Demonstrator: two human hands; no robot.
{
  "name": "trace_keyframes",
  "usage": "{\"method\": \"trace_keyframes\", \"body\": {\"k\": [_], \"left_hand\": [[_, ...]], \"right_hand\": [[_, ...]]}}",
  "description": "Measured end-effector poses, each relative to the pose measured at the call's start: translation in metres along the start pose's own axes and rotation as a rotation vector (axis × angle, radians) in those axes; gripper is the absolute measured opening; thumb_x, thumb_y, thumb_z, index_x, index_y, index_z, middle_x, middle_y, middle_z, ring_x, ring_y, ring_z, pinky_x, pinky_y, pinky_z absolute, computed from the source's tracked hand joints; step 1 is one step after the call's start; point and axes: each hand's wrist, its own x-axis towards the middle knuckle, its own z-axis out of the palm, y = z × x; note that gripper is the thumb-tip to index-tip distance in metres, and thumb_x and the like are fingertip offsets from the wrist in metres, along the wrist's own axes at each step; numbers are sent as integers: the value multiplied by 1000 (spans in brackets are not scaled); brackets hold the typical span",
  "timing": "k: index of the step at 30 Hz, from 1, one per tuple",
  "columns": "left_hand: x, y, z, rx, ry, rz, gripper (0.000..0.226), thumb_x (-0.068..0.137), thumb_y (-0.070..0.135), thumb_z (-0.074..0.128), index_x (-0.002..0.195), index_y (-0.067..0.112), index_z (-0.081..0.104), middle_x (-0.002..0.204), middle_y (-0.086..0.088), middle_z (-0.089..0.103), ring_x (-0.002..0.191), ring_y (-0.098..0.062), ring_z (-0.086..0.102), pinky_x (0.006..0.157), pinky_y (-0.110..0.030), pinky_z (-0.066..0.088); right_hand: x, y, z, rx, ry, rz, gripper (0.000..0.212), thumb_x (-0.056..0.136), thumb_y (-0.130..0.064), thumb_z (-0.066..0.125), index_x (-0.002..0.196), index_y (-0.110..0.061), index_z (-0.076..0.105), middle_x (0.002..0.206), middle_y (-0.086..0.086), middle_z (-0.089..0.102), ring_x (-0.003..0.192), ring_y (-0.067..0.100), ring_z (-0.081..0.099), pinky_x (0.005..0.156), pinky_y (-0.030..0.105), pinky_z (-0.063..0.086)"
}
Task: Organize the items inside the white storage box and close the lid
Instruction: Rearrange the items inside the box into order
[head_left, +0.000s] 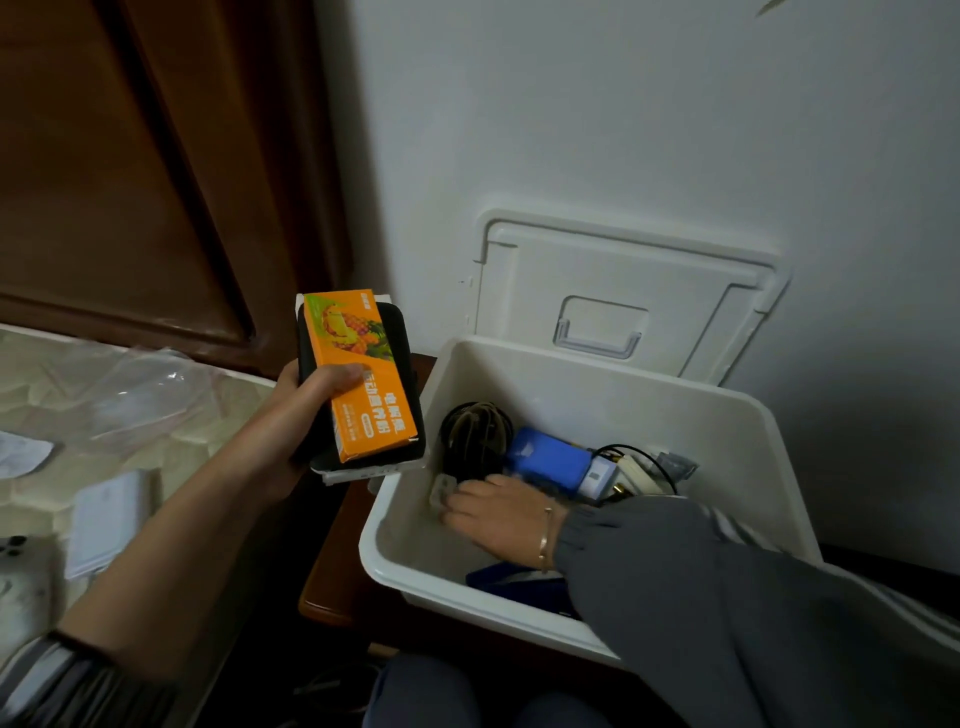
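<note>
The white storage box (597, 384) stands open against the wall, its lid (623, 291) leaning upright behind it. My left hand (311, 395) grips a stack left of the box: an orange carton (363, 384) on a black flat case (410, 395) on a white item. My right hand (493, 512) reaches down inside the box and its fingers hold a small grey object (440, 491). Also inside lie a coil of dark cable (475, 434), a blue box-shaped item (550, 460), some small parts with a black wire (644, 467) and a dark blue item (519, 584) under my wrist.
The box rests on a brown wooden nightstand (332, 571) beside a dark wooden headboard (130, 182). On the bed at left lie clear plastic wrapping (135, 384), a white flat box (106, 519) and some papers (21, 452). My knees sit below the box.
</note>
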Motion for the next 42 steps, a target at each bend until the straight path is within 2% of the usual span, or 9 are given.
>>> {"method": "trace_keyframes", "body": {"k": [5, 8, 13, 18, 21, 24, 28, 34, 42], "left_hand": [[-1, 0, -5, 15, -21, 21, 82, 61, 46, 70, 135, 24, 43, 109, -2, 71, 89, -18, 72, 67, -30, 52], [0, -2, -5, 19, -33, 28, 88, 54, 48, 71, 135, 24, 44, 109, -2, 71, 88, -18, 72, 67, -31, 53], [1, -6, 0, 10, -43, 44, 83, 57, 46, 70, 133, 23, 45, 107, -3, 71, 84, -17, 73, 64, -29, 53], [3, -11, 2, -4, -75, 46, 84, 58, 45, 70, 135, 22, 44, 111, -5, 70, 91, -21, 72, 67, -30, 54], [6, -13, 3, 0, -76, 45, 84, 58, 47, 71, 134, 24, 44, 109, -3, 71, 91, -21, 72, 69, -32, 54], [11, -16, 7, -10, -82, 52, 81, 59, 46, 73, 132, 26, 45, 102, 1, 74, 87, -18, 73, 66, -31, 54], [16, -18, 11, -5, -112, 58, 86, 56, 48, 82, 130, 31, 44, 97, 7, 74, 85, -17, 73, 61, -28, 56], [19, -23, 14, 9, -120, 60, 91, 53, 52, 80, 134, 29, 42, 100, 5, 74, 88, -19, 73, 66, -32, 56], [15, -28, 17, -8, -140, 33, 82, 62, 47, 76, 134, 30, 42, 105, 2, 73, 89, -20, 72, 65, -30, 56]], "right_hand": [[36, -15, 5, -155, 58, -47, 27, 84, -15, 50, 72, -25, 72, 76, -10, 67, 73, 11, 63, 70, 23, 47], [38, -12, 5, -136, 44, -38, 12, 71, -25, 73, 59, -24, 69, 65, -10, 64, 60, 7, 59, 63, 19, 46], [21, -10, 7, -209, -3, -37, 17, 60, -27, 77, 52, -26, 62, 57, -11, 57, 50, 9, 53, 58, 20, 47], [-18, 4, -6, -285, 136, -106, 17, 74, -23, 68, 58, -27, 65, 61, -11, 58, 56, 9, 53, 58, 20, 42], [-53, 18, -16, -226, 253, 9, 14, 68, -17, 62, 57, -25, 63, 60, -8, 57, 53, 12, 52, 55, 25, 36], [-93, 52, -38, -212, 48, 344, 18, 49, -24, 82, 57, -20, 66, 61, -4, 62, 56, 15, 60, 54, 23, 43], [-123, 74, -40, -60, -384, 707, 31, 91, -27, 50, 118, -15, 58, 121, 7, 58, 112, 28, 54, 91, 36, 41], [-79, 19, -1, 391, -286, 240, 71, 83, -60, 54, 139, -20, 37, 137, 4, 46, 120, 25, 45, 98, 41, 36], [-44, -9, 11, 509, -302, 164, 41, 86, -30, 63, 118, -7, 51, 113, 17, 56, 100, 35, 56, 81, 43, 49]]}}
